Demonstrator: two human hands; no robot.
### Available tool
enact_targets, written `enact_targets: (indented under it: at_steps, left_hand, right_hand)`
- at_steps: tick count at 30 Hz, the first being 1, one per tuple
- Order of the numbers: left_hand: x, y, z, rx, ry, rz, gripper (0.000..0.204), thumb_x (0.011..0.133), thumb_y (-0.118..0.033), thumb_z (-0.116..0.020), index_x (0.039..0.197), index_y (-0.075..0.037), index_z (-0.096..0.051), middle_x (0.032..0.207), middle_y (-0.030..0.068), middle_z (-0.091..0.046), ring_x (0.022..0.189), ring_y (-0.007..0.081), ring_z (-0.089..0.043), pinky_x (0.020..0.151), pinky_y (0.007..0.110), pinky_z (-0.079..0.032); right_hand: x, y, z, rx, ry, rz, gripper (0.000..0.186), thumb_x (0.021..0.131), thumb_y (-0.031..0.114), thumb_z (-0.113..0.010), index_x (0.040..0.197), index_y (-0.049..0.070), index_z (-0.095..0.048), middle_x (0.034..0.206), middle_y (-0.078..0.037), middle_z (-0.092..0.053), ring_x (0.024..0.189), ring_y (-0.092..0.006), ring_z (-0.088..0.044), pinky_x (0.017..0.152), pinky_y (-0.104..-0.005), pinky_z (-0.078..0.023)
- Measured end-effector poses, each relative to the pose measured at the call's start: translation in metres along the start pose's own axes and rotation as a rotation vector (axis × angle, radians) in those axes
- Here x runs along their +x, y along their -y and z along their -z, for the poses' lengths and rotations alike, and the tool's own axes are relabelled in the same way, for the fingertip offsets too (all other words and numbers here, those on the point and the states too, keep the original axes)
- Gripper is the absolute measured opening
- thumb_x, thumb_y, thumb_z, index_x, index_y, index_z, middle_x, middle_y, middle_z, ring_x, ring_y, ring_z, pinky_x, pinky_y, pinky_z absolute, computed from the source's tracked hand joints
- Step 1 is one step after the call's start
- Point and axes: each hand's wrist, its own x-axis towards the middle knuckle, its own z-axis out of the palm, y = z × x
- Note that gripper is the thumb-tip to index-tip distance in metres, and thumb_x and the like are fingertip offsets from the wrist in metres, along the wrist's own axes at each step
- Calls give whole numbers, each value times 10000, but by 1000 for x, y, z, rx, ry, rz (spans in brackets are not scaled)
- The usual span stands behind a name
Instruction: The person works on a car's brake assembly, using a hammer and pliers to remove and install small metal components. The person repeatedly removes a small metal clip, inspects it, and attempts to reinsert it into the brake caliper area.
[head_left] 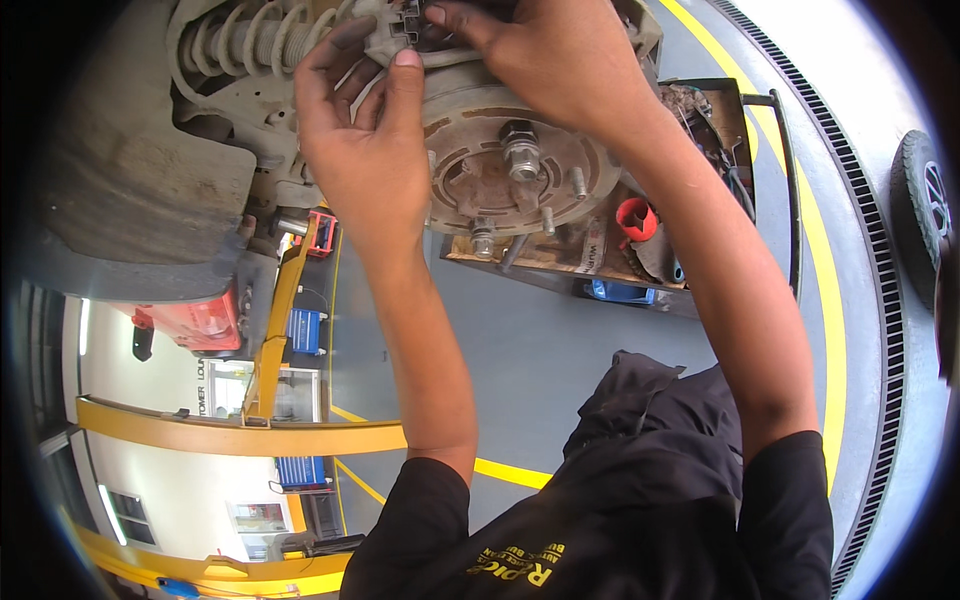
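At the top edge, my left hand closes its thumb and fingers on a dusty grey brake caliper bracket. Close by on the right, my right hand is bent inward, its thumb against a dark part at the bracket's slot. Its other fingers are hidden behind the hand and the frame edge, so what they grip is unclear. Below both hands sits the rusty wheel hub and brake disc. Wheel studs stick out of its face, and a dark-topped nut is on one of them.
A coil spring and wheel-arch liner are at upper left. Beyond the hub stands a tool cart holding a red cup and loose parts. A yellow lift arm rises at left; a wheel is at far right.
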Motion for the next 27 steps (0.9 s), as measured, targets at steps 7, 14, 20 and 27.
enact_targets:
  at_steps: [7, 14, 20, 27]
  left_hand:
    - [-6, -1, 1, 32, -23, -3, 490, 928, -71, -775, 1351, 28, -547, 1329, 215, -592, 1171, 249, -626, 999, 340, -527]
    - [-7, -4, -1, 35, -38, 3, 433, 934, -49, -747, 1318, 19, -556, 1317, 187, -585, 1156, 246, -624, 990, 344, -553]
    - [-3, -8, 4, 58, -52, 2, 427, 947, -79, -752, 1325, 27, -583, 1316, 162, -621, 1141, 224, -631, 980, 325, -527]
    - [-2, -5, -1, 89, -61, -75, 378, 949, -91, -752, 1283, 32, -627, 1290, 120, -657, 1108, 197, -631, 961, 311, -524]
  right_hand:
    - [-5, 4, 0, 46, 4, -58, 196, 891, 1, -673, 1074, -47, -728, 966, -235, -747, 903, -346, -755, 806, -391, -578]
    - [-7, 6, 3, 19, -11, -42, 171, 890, 21, -690, 1038, -56, -723, 940, -241, -742, 883, -345, -754, 795, -403, -581]
    - [-10, 3, 9, 19, -9, -4, 137, 881, 22, -704, 998, -51, -700, 921, -224, -734, 883, -371, -735, 796, -426, -564]
    - [-5, -7, 10, -92, 1, 107, 125, 907, 41, -672, 999, -45, -670, 928, -219, -708, 928, -414, -692, 812, -465, -524]
